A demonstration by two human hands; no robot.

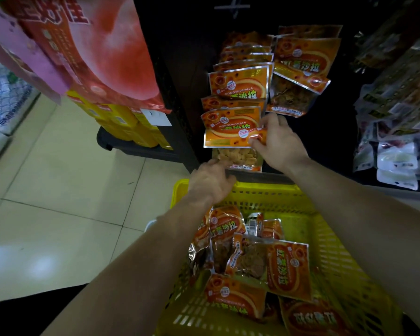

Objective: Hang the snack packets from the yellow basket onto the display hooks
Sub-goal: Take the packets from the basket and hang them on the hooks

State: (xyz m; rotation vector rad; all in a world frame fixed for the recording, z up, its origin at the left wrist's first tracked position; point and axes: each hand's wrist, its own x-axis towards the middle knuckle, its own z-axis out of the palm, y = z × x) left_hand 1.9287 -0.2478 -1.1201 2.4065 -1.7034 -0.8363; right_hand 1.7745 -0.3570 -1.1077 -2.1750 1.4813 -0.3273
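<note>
Head view: right hand [277, 144] pinches the right edge of the front packet [228, 139], which sits foremost in the left of two columns of hung packets [301, 59] on the dark rack [180, 69]. The left hand [211, 181] has its fingertips at that packet's lower left corner; gripping or merely touching cannot be told. Basket [330, 214], yellow, lies below both forearms and holds loose packets [260, 260] in a jumble; yellow boxes [121, 122] stand left of the rack above the tiled floor [58, 190].
</note>
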